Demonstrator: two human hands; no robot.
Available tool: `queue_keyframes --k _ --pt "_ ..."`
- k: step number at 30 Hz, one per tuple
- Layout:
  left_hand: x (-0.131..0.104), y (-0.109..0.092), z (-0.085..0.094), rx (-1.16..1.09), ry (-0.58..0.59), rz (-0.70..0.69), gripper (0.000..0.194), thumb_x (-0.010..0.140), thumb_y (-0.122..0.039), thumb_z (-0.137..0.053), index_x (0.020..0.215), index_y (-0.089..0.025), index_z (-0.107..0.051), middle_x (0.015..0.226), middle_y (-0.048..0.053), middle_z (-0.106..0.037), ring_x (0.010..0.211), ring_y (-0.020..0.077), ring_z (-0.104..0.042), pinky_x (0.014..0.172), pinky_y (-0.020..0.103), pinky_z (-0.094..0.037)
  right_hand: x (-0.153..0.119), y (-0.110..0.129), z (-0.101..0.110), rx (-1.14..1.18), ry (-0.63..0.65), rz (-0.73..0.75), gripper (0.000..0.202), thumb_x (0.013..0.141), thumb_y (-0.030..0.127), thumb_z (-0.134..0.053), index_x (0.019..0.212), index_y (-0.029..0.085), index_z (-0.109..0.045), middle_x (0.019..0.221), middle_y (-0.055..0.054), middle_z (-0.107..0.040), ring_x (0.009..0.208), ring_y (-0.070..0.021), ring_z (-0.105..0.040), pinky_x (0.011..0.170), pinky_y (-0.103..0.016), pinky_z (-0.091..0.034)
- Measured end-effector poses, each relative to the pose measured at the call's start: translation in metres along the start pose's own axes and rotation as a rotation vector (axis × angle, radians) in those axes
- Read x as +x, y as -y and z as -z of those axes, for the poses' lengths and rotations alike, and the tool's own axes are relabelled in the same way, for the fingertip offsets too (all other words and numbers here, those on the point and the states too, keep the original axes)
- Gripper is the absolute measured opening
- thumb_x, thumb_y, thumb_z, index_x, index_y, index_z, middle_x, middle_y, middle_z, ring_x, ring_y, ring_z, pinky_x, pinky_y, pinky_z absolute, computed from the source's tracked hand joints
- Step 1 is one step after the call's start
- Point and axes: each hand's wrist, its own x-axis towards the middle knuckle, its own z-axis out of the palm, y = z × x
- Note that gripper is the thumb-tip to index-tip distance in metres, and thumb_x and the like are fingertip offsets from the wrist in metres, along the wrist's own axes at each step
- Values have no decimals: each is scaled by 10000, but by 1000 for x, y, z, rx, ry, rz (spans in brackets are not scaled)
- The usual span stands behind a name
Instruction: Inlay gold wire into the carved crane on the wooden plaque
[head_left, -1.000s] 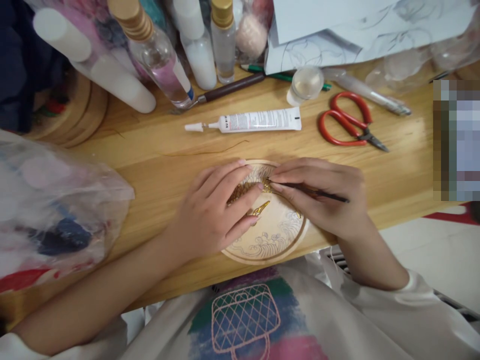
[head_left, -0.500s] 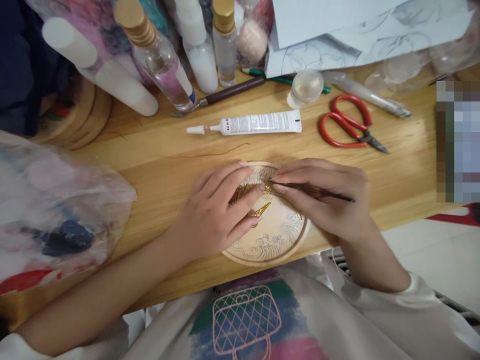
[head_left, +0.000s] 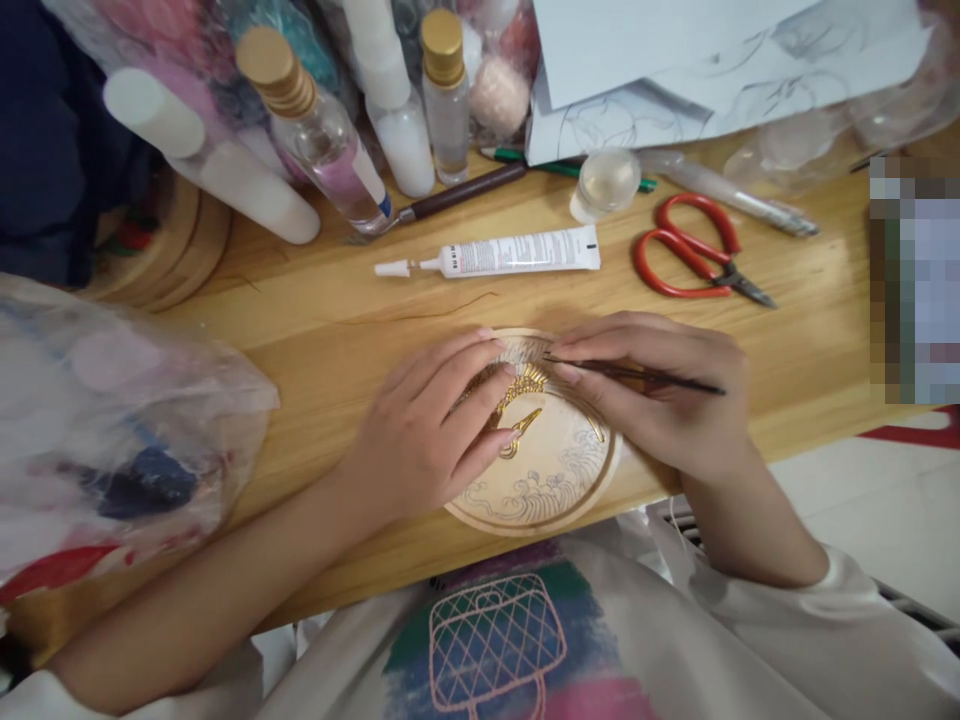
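The round board [head_left: 559,430] lies under the spread left fingers [head_left: 481,407]; right fingers [head_left: 611,345] pinch a dark tool [head_left: 637,374], now slightly farther right.

Disc [head_left: 553,455]: left part hidden under left hand [head_left: 427,425].

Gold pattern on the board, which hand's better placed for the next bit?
Right, probably: the right hand holds a thin dark tool, tip beside the gold pattern; the left hand spreads over the board.
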Motion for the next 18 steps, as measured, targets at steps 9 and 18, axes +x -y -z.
queue_keyframes --k 9,18 --pt "-2 -1 -5 35 54 6 473 986 -400 -498 1356 -107 -524 1366 190 -568 1309 339 -503 1032 505 -462 1 0 1 -7 -12 -21 117 820 151 -735 870 256 -746 881 -23 -771 789 -158 -724 668 -277 -597" --pt "-3 -2 -5 35 82 22 456 974 -387 -527 1353 -133 -537 1375 176 -557 1323 335 -484 1065 501 -430 0 0 1 -22 -3 -41 93 826 181 -732 872 261 -743 860 -12 -763 786 -166 -723 645 -281 -588"
